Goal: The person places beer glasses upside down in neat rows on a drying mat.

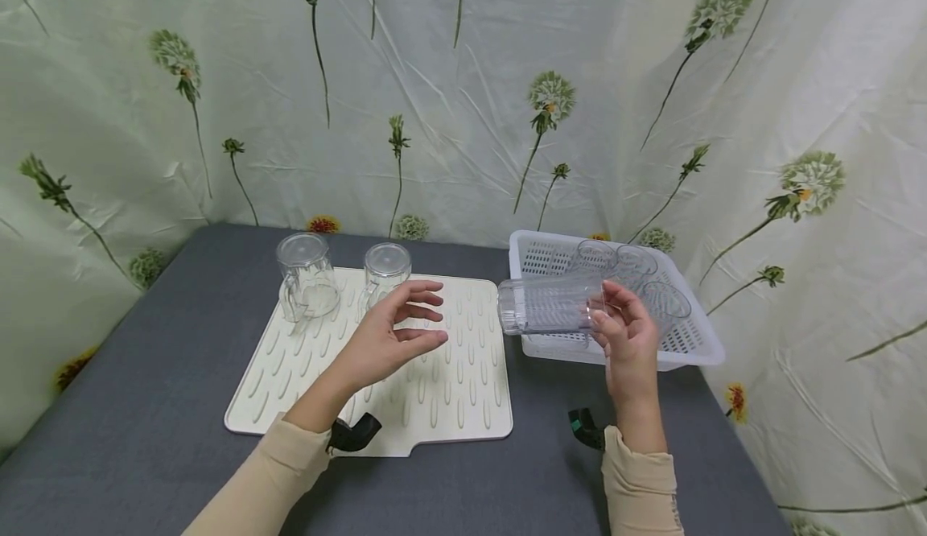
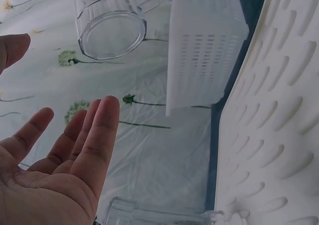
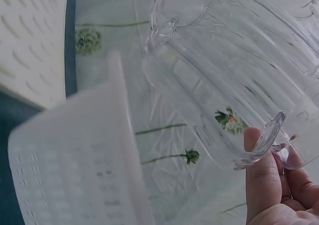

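Observation:
A clear glass mug (image 1: pixel 546 304) lies sideways in the air above the white basket, its base toward the left. My right hand (image 1: pixel 628 328) pinches the mug's rim end between thumb and fingers; the right wrist view shows the fingertips (image 3: pixel 264 180) at that edge. Over the white ridged mat (image 1: pixel 463 415), my left hand (image 1: pixel 394 333) hangs with parted, slightly bent fingers and holds nothing. Two more clear mugs, a left one (image 1: pixel 304 274) and one farther right (image 1: pixel 386 266), stand at the mat's back, apparently upside down. The left hand partly covers the latter.
The perforated white basket (image 1: pixel 698 351) at the right holds several clear glasses (image 1: pixel 666 301). Mat and basket sit on a dark grey table (image 1: pixel 130 407). A flower-print curtain (image 1: pixel 463 101) closes off the back and sides.

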The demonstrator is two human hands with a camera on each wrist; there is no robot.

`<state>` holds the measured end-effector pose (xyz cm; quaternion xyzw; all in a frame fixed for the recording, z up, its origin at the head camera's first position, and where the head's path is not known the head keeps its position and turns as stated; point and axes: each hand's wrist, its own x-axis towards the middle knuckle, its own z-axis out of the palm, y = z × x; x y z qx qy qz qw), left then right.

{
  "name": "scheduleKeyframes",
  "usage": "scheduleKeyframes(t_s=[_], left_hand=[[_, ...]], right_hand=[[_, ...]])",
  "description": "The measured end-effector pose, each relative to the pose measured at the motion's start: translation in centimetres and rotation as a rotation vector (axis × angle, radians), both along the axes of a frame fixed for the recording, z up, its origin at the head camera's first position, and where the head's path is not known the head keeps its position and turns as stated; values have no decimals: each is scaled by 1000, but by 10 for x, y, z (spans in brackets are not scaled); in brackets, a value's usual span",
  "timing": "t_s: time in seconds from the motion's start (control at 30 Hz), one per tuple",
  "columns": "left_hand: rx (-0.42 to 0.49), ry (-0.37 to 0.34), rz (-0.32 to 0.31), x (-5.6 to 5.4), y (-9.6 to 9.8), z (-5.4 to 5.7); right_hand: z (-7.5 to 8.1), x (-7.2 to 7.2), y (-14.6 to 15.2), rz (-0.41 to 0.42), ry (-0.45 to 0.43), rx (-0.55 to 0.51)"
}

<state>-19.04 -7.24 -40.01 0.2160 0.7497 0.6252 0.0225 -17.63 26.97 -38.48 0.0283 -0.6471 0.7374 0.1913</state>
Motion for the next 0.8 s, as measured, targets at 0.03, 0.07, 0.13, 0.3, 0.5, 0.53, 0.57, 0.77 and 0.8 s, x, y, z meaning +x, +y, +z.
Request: scheduleKeyframes(t_s=[0.03,0.07,0.13,0.3,0.5,0.53,0.57,0.77,0.8], left_hand=[[1,2,2,-1,-1,0],[4,4,4,-1,-1,0],[9,6,8,-2,-3,0],[13,19,13,-2,-6,3],[15,32,35,-3,-11,6],[18,34,38,-3,-12,7],[20,36,40,-4,-13,7],[25,40,41,-3,-14,9],[28,40,39,-3,-14,9]], right_hand=[[-1,0,-2,13,1,-19],[-2,0,-4,22,4,-38],[-3,0,-8,33,3,-66],[-8,1,-18,61,3,-124],[-16,2,-30,80,-9,-145],[-18,2,-33,80,-13,-141],[-19,2,-35,81,-18,-138],[-26,4,-51,106,-24,-149],[-27,4,-53,114,-18,-161]])
